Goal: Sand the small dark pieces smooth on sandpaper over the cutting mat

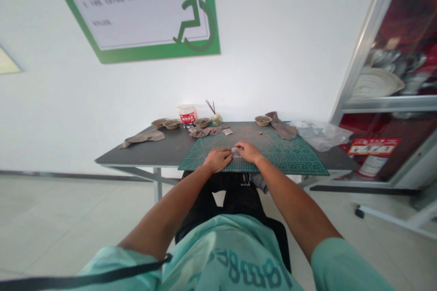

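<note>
A small clear, whitish plastic bag (235,150) lies between my two hands near the front edge of the green cutting mat (205,145). My right hand (248,151) is closed, pinching the bag's upper right part with thumb and fingers. From the other side my left hand (218,159) rests low on the mat, its fingers drawn together at the bag's left edge. What is inside the bag is too small to make out. Just beyond my hands lies a small pale packet (227,132), and a tiny brownish piece (260,133) sits farther right.
Grey-brown cloths (205,132) lie on the dark table (170,150), with another cloth (283,126) at the right. Along the wall stand shallow bowls (171,124), a white-and-red tub (187,116) and a reed diffuser (216,119). A clear plastic sheet (319,134) covers the right end.
</note>
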Demonstrator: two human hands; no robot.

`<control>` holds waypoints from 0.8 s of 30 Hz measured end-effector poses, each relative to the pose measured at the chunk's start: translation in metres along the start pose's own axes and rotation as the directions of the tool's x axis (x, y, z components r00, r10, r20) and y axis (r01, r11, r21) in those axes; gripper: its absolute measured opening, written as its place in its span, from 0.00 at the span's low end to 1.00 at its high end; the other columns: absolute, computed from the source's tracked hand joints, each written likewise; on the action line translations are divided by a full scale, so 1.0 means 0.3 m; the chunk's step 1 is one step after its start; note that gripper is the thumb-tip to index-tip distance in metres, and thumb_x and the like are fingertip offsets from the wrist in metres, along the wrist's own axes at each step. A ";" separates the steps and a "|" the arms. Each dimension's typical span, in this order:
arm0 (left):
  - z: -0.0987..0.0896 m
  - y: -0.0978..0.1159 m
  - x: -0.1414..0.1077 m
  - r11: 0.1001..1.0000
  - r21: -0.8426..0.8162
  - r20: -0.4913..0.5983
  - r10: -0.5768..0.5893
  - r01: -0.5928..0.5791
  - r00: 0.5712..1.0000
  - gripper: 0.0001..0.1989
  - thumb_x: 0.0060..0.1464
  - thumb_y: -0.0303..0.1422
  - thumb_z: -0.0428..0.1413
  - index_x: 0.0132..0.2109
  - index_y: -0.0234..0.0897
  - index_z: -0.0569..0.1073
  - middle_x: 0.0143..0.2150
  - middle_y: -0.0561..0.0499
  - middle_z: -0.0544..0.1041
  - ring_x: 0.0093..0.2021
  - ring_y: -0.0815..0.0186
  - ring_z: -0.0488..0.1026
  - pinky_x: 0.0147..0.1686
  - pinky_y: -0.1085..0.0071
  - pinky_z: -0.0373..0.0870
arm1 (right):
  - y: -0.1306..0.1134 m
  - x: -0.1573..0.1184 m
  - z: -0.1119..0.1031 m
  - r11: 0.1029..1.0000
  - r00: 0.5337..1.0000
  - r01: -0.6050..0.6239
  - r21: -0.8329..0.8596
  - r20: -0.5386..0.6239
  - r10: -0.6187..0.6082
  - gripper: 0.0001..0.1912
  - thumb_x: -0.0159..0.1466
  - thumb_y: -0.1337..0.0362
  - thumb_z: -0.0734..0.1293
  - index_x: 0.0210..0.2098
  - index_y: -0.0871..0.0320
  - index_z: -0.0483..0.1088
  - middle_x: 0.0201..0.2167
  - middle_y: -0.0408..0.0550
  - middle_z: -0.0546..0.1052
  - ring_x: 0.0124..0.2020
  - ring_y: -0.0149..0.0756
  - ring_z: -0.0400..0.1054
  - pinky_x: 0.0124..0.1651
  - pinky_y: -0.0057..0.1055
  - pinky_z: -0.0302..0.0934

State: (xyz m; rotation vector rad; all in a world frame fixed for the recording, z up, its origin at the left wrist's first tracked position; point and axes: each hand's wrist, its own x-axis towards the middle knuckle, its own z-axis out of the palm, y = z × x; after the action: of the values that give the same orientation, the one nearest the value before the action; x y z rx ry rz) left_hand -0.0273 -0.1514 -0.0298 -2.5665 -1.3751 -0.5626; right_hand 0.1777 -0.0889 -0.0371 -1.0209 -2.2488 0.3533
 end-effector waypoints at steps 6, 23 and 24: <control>-0.004 0.008 -0.009 0.999 -0.002 -0.032 -0.037 0.037 0.999 0.15 0.65 0.39 0.55 0.55 0.38 0.72 0.57 0.44 0.72 0.53 0.58 0.73 0.53 0.54 0.73 | -0.012 -0.002 -0.016 0.994 0.986 -0.109 0.001 -0.128 0.108 0.15 0.71 0.59 0.65 0.54 0.58 0.69 0.54 0.53 0.72 0.50 0.42 0.71 0.51 0.44 0.69; -0.009 0.020 -0.009 0.992 0.031 -0.068 -0.120 0.122 0.990 0.15 0.65 0.38 0.55 0.55 0.36 0.71 0.55 0.44 0.73 0.50 0.59 0.74 0.49 0.56 0.75 | -0.061 -0.035 -0.043 0.993 0.965 -0.061 -0.098 -0.259 0.033 0.15 0.71 0.59 0.65 0.54 0.58 0.69 0.54 0.53 0.72 0.50 0.42 0.71 0.52 0.44 0.69; -0.013 0.025 -0.013 0.993 0.034 -0.065 -0.107 0.109 0.992 0.15 0.65 0.38 0.55 0.55 0.36 0.71 0.54 0.44 0.73 0.50 0.59 0.74 0.49 0.56 0.75 | -0.069 -0.049 -0.046 0.992 0.962 -0.050 -0.116 -0.272 0.017 0.15 0.71 0.59 0.65 0.54 0.58 0.69 0.54 0.53 0.72 0.50 0.42 0.70 0.52 0.45 0.69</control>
State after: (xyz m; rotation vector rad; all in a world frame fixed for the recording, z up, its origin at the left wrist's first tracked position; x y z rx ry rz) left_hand -0.0241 -0.1598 -0.0276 -2.4346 -1.4957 -0.6236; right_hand 0.1821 -0.1140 -0.0231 -1.0999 -2.0271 0.0826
